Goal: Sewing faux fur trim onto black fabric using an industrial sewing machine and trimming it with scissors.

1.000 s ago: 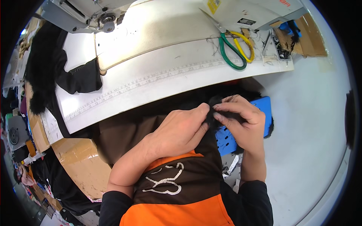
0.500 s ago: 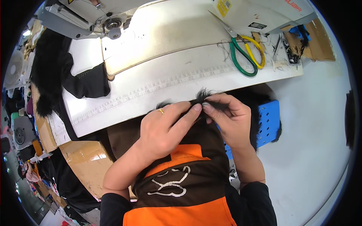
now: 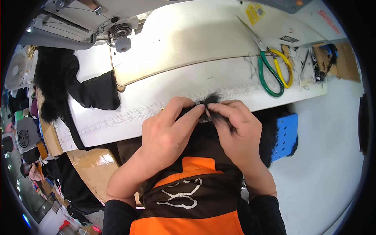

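Black fur, a small tufted piece (image 3: 212, 98), is caught between the person's two hands at the near edge of the white bench, (image 3: 94, 127) right about the middle. From where I stand, the left hand (image 3: 167, 127) has its thumb and forefinger pinched on one side of it, with a yellow ring on a finger, while the right hand (image 3: 239, 127) nips the other side, its fingertips nearly meeting the left's. Whether the fur touches the bench, I can't tell. Beyond the hands runs a printed ruler scale, (image 3: 137, 114) and farther back stands a pale sewing machine. (image 3: 123, 44) Off to the right lie scissors (image 3: 260, 74) with one green handle and one yellow, blades pointing away. Over on the left, a dark cloth piece (image 3: 98, 94) lies beside a long black fur strip. (image 3: 51, 82) Past the right forearm, a blue perforated panel (image 3: 288, 135) shows below bench level, more dark fur around it.
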{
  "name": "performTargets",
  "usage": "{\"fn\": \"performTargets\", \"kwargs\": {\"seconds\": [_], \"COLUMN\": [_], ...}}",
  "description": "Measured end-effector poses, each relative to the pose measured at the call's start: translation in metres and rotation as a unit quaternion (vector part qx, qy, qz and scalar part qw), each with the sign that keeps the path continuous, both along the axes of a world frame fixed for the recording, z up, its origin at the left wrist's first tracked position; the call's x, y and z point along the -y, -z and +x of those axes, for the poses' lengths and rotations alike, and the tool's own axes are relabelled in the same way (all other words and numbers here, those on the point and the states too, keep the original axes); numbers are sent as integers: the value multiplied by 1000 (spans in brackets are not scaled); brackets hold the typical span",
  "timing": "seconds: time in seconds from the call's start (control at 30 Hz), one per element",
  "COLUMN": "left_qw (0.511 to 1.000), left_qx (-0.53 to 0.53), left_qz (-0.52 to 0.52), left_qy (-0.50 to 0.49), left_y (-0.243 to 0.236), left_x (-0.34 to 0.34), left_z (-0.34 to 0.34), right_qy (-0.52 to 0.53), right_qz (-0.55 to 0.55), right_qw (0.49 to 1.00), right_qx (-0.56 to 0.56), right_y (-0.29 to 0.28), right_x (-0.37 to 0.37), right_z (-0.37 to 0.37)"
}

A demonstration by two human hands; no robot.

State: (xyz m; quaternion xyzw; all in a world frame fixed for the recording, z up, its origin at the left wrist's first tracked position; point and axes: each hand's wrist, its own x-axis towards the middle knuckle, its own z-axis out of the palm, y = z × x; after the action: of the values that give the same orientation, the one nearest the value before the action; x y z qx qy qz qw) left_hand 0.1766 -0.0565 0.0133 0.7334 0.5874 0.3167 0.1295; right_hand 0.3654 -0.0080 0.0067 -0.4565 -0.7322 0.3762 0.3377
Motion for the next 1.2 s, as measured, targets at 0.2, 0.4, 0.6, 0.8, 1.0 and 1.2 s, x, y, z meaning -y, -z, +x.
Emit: {"fn": "performTargets", "kwargs": {"seconds": [0.2,0.4,0.6,0.8,1.0,1.2], "left_qw": [996,995,997,996,996,996], "left_qx": [35,34,31,27,22,24], "left_qz": [-86,-91,-77,-81,-88,-86], "left_qy": [-10,-3,-1,0,-14,-15], "left_y": [-9,-11,-6,-7,-6,-7], "left_x": [-1,-3,-5,-6,-4,-6], "left_z": [-13,-17,-16,-17,-16,-15], "right_qy": [-17,4,23,-7,-83,-134], "right_qz": [71,166,164,177,129,140], "right_qw": [990,970,967,968,975,972], "right_qx": [121,176,196,179,158,130], "right_y": [-2,4,12,13,-4,-3], "right_x": [5,19,27,14,-22,-39], "right_z": [-8,-6,-14,-1,6,8]}}
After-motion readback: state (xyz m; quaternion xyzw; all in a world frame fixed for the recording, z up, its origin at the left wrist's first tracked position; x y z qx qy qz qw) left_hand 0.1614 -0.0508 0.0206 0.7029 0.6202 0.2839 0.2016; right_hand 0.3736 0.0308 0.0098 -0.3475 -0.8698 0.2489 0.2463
